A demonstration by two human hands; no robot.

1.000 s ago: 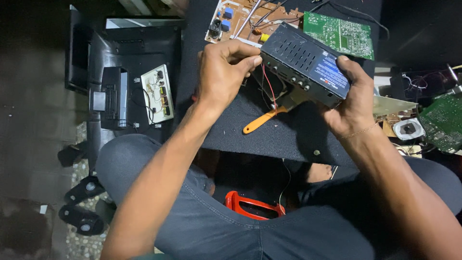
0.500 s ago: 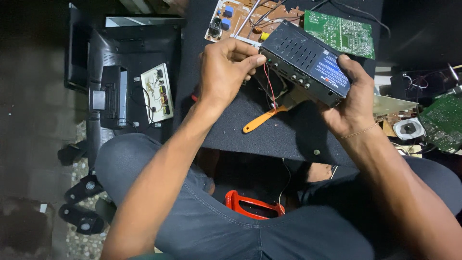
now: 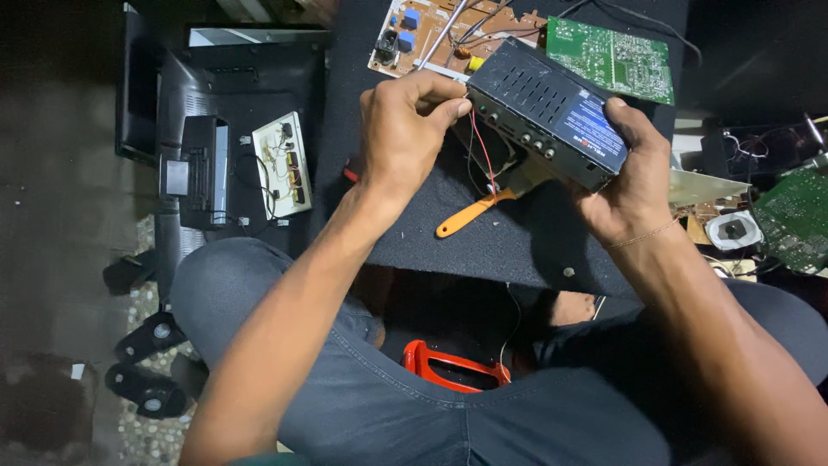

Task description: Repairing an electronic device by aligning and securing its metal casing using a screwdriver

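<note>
both hands [image 3: 405, 129] still grip box [image 3: 543, 112], seemingly unmoved.

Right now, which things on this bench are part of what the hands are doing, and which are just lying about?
In hand:
black box, held by left hand and right hand
its red wire

Lying about:
orange-handled tool
green circuit board
brown circuit board
red object

Left hand [image 3: 405, 138]: fingers curled, thumb and fingertips pinched together, forearm extended forward.
Right hand [image 3: 625, 185]: fingers wrapped in a grip, thumb raised.
</note>
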